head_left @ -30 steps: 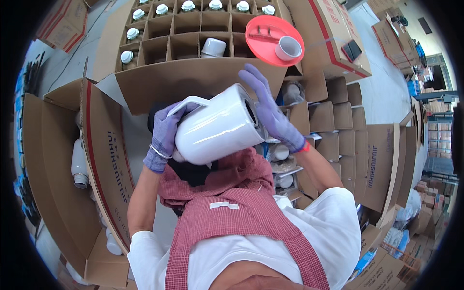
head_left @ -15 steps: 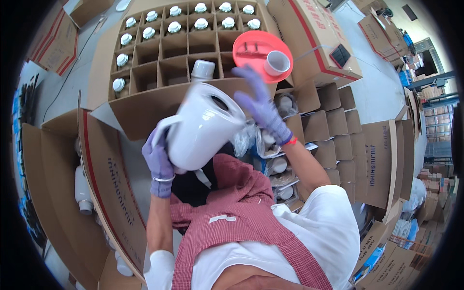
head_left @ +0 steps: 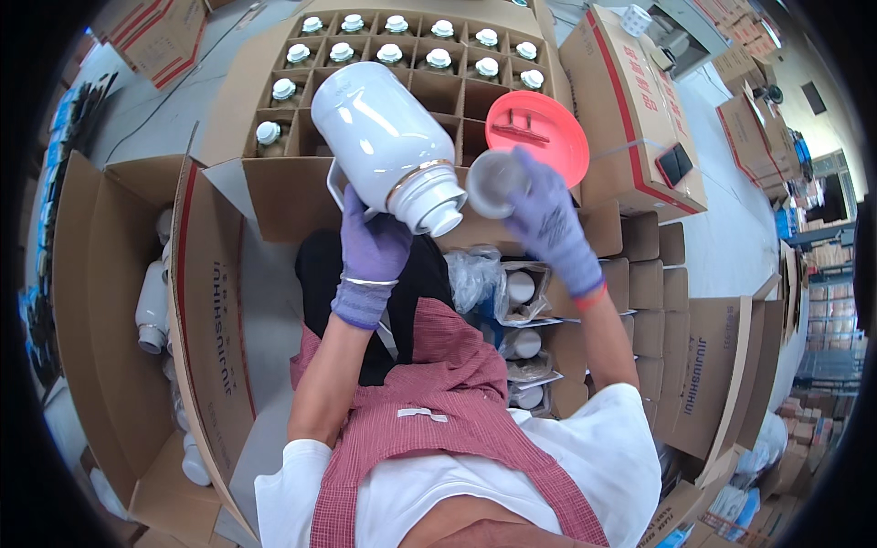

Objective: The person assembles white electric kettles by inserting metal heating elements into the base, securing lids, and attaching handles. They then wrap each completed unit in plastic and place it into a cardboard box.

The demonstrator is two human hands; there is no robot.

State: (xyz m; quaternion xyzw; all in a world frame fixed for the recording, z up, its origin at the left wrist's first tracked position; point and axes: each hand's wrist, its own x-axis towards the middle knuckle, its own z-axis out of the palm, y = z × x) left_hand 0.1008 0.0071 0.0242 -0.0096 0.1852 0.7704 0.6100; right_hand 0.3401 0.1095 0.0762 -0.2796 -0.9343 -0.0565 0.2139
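Note:
My left hand point(head_left: 373, 247) is closed on a glossy white vacuum jug point(head_left: 384, 137) by its handle side, below the neck. The jug lies tilted, its gold-ringed neck and white stopper point(head_left: 438, 215) pointing down to the right. In my right hand point(head_left: 553, 224) is a white cup-shaped cap point(head_left: 496, 183), its hollow side showing, just right of the stopper and apart from it. Both hands wear purple gloves. Beyond the cap lies a red round tray point(head_left: 566, 137) with a few small dark pieces on it.
A divided carton point(head_left: 265, 196) ahead holds several white-capped bottles. On my left stands an open carton point(head_left: 100, 338) with white jugs inside. To the right are cardboard dividers point(head_left: 647, 283), plastic-wrapped parts point(head_left: 521, 288) and a closed carton point(head_left: 607, 110) with a phone point(head_left: 674, 164) on it.
The jug has turned over, so its stoppered neck now points down right instead of its holed end showing. My right hand, empty before, has taken the cap off the red tray.

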